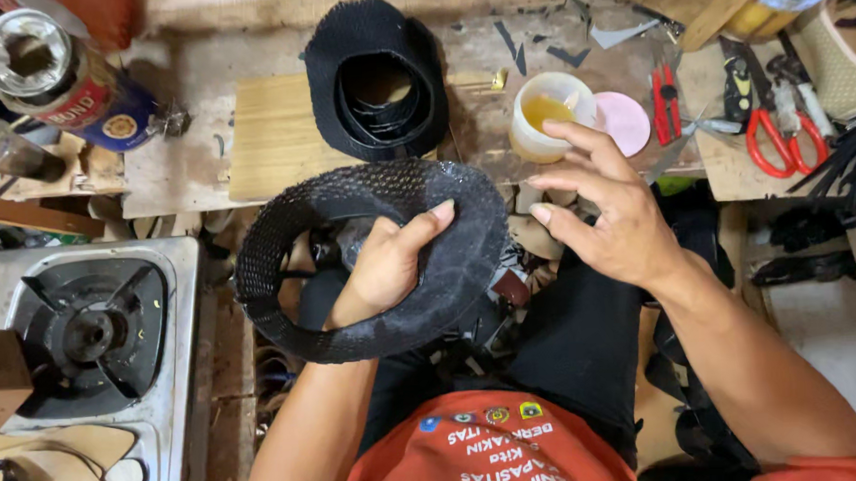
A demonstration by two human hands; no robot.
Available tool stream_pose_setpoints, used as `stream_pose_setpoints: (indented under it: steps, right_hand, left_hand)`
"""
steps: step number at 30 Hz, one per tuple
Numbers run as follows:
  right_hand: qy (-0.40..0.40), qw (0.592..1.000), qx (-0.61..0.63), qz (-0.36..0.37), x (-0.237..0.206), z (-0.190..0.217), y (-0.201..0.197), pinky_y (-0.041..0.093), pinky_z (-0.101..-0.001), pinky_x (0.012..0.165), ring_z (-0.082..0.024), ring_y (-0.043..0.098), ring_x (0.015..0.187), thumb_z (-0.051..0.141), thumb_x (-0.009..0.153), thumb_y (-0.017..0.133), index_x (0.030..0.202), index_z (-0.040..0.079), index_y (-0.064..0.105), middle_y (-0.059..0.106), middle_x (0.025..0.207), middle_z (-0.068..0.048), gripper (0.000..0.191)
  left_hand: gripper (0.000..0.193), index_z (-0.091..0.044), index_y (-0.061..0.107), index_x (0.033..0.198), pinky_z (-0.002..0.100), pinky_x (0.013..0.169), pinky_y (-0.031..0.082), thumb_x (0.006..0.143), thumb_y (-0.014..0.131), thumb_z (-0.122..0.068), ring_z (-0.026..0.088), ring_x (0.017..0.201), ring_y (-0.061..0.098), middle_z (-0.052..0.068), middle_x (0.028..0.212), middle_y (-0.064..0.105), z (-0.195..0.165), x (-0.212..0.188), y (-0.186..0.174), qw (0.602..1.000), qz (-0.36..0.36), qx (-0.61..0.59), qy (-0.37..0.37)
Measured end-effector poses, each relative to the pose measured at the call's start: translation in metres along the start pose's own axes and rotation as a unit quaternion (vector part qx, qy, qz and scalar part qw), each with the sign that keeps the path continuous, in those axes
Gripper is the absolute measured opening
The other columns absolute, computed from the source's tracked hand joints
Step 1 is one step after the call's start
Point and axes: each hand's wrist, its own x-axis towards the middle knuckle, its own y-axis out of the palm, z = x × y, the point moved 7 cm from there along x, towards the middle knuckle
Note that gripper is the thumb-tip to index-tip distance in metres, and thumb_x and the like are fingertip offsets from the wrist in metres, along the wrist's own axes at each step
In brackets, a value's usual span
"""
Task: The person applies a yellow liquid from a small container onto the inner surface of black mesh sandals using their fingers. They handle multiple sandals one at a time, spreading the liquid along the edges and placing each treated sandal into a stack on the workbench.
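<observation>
Over the person's lap, in front of the wooden workbench (189, 173), the largest item in hand is a black mesh hat brim (467, 258). It is a wide oval ring of perforated, net-like material with a dull surface and a raised outer edge. The ring is tilted, its far rim toward the bench and its near rim toward the person's orange shirt (488, 452). The central opening shows the dark trousers below.

The left hand (388, 266) passes up through that opening. Its fingers are curled shut on the inner edge of the brim, and the thumb lies flat across the upper mesh face, clamping the material.

The right hand (602, 211) hovers just beside the brim's right edge, apart from it. Its fingers are spread and slightly bent, holding nothing.

To the left stands a single-burner gas stove (90, 338) in steel. On the bench, a black mesh hat crown (377, 76) rests on a pale wooden board (272, 132), its open end facing the viewer. Right of it sits a white tub (549, 113) of amber liquid, directly beyond the right fingertips, with a pink lid (625, 122) beside it. Red-handled scissors (780, 143) and small red snips (665, 92) lie further right. A metal can (47, 74) lies at the upper left.
</observation>
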Motion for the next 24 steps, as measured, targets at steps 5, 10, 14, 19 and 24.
stream_pose_setpoints:
  steps: [5, 10, 14, 19, 24]
  right_hand:
    - [-0.049, 0.999, -0.013, -0.02, -0.01, 0.018, 0.004, 0.051, -0.0438, 0.117, -0.031, 0.054, 0.141, 0.006, 0.089, 0.075, 0.126, 0.002, 0.068, 0.046, 0.157, -0.019, 0.037]
    - [-0.087, 0.995, -0.015, -0.043, -0.018, 0.021, 0.011, 0.05, -0.0448, 0.115, -0.037, 0.047, 0.147, 0.003, 0.089, 0.075, 0.132, 0.002, 0.063, 0.037, 0.16, -0.024, 0.045]
    - [-0.154, 0.985, -0.079, -0.022, -0.021, 0.024, 0.023, 0.048, -0.0484, 0.114, -0.045, 0.042, 0.146, -0.002, 0.079, 0.073, 0.13, 0.008, 0.066, 0.033, 0.16, -0.025, 0.053]
    - [-0.148, 0.98, -0.113, -0.064, -0.019, 0.018, 0.021, 0.049, -0.0478, 0.118, -0.044, 0.042, 0.152, -0.01, 0.089, 0.07, 0.133, 0.014, 0.067, 0.032, 0.164, -0.025, 0.051]
    - [-0.159, 0.975, -0.147, -0.044, -0.016, 0.023, 0.021, 0.049, -0.0504, 0.117, -0.043, 0.043, 0.15, -0.013, 0.084, 0.066, 0.127, 0.013, 0.072, 0.036, 0.161, -0.025, 0.051]
  left_hand:
    - [0.024, 0.007, 0.072, 0.109, 0.033, 0.077, 0.059, 0.099, 0.063, -0.013, 0.018, 0.084, 0.072, 0.011, 0.099, 0.076, 0.003, -0.004, 0.009, 0.999, 0.018, -0.033, -0.029]
    - [0.027, 0.012, 0.069, 0.116, 0.034, 0.083, 0.059, 0.104, 0.061, -0.01, 0.021, 0.091, 0.073, 0.015, 0.108, 0.075, -0.006, -0.008, 0.025, 0.997, 0.057, -0.045, -0.019]
    - [0.028, 0.008, 0.067, 0.121, 0.036, 0.085, 0.061, 0.102, 0.057, -0.01, 0.022, 0.093, 0.074, 0.015, 0.109, 0.075, -0.007, -0.019, 0.035, 0.992, 0.092, -0.076, -0.032]
    - [0.027, 0.009, 0.067, 0.123, 0.037, 0.09, 0.059, 0.104, 0.059, -0.008, 0.022, 0.098, 0.072, 0.014, 0.112, 0.074, -0.005, -0.022, 0.041, 0.991, 0.113, -0.052, -0.039]
    - [0.027, 0.006, 0.066, 0.123, 0.037, 0.09, 0.059, 0.101, 0.06, -0.009, 0.021, 0.097, 0.072, 0.012, 0.111, 0.075, -0.001, -0.026, 0.041, 0.99, 0.116, -0.055, -0.063]
